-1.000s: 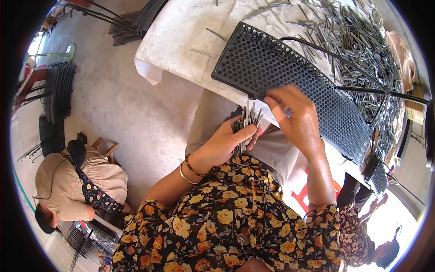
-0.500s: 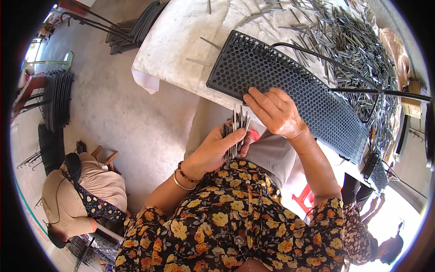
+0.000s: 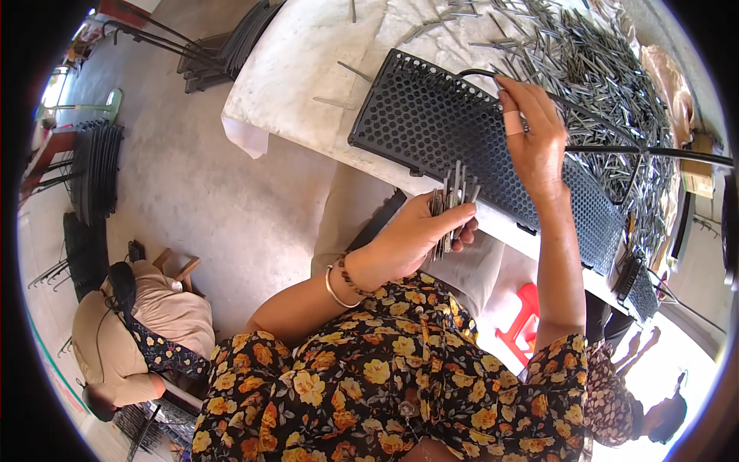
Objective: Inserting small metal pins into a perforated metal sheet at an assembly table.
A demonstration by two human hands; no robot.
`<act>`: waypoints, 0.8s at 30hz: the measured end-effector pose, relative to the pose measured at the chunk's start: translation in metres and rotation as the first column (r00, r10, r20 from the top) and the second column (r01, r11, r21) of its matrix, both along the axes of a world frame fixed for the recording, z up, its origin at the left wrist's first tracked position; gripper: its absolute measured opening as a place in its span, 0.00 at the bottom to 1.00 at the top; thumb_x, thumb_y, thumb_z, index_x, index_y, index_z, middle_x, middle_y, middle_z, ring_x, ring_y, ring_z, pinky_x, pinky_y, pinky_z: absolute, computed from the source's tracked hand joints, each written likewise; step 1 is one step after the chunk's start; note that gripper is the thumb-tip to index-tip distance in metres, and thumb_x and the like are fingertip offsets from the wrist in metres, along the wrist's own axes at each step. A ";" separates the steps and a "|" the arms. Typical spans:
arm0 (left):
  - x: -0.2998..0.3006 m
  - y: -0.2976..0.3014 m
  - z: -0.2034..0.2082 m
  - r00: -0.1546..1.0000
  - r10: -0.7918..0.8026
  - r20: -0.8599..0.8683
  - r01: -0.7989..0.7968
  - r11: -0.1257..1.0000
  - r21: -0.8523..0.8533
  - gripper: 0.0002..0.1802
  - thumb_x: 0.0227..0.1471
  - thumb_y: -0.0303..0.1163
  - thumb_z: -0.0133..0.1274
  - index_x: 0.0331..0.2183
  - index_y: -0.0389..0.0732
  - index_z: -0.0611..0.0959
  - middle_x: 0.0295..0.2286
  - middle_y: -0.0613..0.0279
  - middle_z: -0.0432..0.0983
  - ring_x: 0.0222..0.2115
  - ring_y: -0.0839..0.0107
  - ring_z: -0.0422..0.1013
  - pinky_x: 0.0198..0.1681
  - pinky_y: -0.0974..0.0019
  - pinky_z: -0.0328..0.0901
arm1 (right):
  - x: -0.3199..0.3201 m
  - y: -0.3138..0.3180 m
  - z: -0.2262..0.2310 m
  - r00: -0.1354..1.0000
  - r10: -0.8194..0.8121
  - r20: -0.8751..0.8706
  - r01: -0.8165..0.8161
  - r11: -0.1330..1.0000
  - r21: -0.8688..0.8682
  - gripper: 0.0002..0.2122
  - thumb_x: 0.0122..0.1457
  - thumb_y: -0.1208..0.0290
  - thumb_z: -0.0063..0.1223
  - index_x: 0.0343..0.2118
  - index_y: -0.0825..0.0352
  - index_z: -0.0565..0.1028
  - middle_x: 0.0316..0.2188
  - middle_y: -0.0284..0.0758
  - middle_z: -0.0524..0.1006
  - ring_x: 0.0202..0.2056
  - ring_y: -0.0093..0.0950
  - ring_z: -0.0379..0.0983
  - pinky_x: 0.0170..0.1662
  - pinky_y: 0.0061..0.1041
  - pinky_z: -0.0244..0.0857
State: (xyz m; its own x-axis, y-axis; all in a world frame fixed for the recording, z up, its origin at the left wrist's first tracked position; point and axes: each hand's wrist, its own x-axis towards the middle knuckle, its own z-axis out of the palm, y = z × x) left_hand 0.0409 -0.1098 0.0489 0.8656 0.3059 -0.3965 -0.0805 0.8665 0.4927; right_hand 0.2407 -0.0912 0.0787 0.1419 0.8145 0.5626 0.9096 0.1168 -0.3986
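Observation:
A small bundle of thin grey metal strips [image 3: 456,196] stands up out of my left hand [image 3: 416,235], closed round it just in front of the near edge of a black perforated panel [image 3: 431,115]. The panel is long and slants across the table from left to right. Over its far edge is my right hand [image 3: 537,142], with the fingers pressed together and a tan band round one finger. The fingertips are by the row of strips along that edge; whatever they hold is too small or hidden. A black bent rod [image 3: 600,119] passes just behind this hand.
Loose metal strips lie in a big pile [image 3: 616,85] at the back right of the pale-covered table [image 3: 300,77]. Stacked dark panels [image 3: 96,169] stand at the left. One person [image 3: 146,323] sits low at left; another [image 3: 616,393] is at lower right, near a red stool [image 3: 519,327].
My right hand has moved up and right, from the panel's near edge to its far edge. My left hand, with the strips, has shifted right and slightly up.

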 end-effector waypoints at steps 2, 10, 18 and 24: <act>0.003 -0.002 -0.006 0.998 0.011 -0.066 -0.012 1.000 -0.016 0.10 0.57 0.34 0.49 0.36 0.37 0.77 0.28 0.64 0.74 0.27 0.77 0.69 0.28 0.73 0.64 | 0.001 0.004 -0.003 0.992 0.042 0.117 -0.043 0.999 0.005 0.10 0.52 0.79 0.54 0.39 0.66 0.76 0.32 0.37 0.75 0.33 0.36 0.71 0.38 0.30 0.65; -0.001 -0.003 -0.004 0.997 -0.001 -0.077 -0.003 0.999 -0.040 0.10 0.57 0.34 0.50 0.37 0.38 0.77 0.31 0.61 0.76 0.32 0.76 0.71 0.31 0.72 0.65 | 0.000 0.006 -0.002 0.989 0.038 0.145 -0.035 0.999 -0.026 0.09 0.54 0.77 0.54 0.39 0.65 0.77 0.33 0.36 0.77 0.33 0.34 0.72 0.38 0.28 0.65; 0.000 0.000 -0.002 0.994 0.007 -0.107 -0.009 1.000 -0.016 0.10 0.56 0.32 0.50 0.37 0.37 0.78 0.32 0.60 0.76 0.32 0.73 0.72 0.31 0.71 0.65 | -0.004 0.006 -0.017 0.989 0.043 0.145 -0.030 0.995 -0.094 0.10 0.52 0.76 0.55 0.38 0.65 0.77 0.32 0.36 0.77 0.32 0.35 0.72 0.36 0.30 0.66; -0.001 -0.001 -0.007 0.992 0.042 -0.120 -0.045 0.999 -0.024 0.09 0.55 0.32 0.51 0.36 0.37 0.78 0.31 0.61 0.77 0.32 0.73 0.72 0.31 0.71 0.65 | -0.002 0.012 -0.026 0.954 0.099 0.284 -0.094 0.995 -0.033 0.08 0.49 0.76 0.56 0.34 0.66 0.76 0.29 0.32 0.75 0.29 0.31 0.73 0.34 0.28 0.65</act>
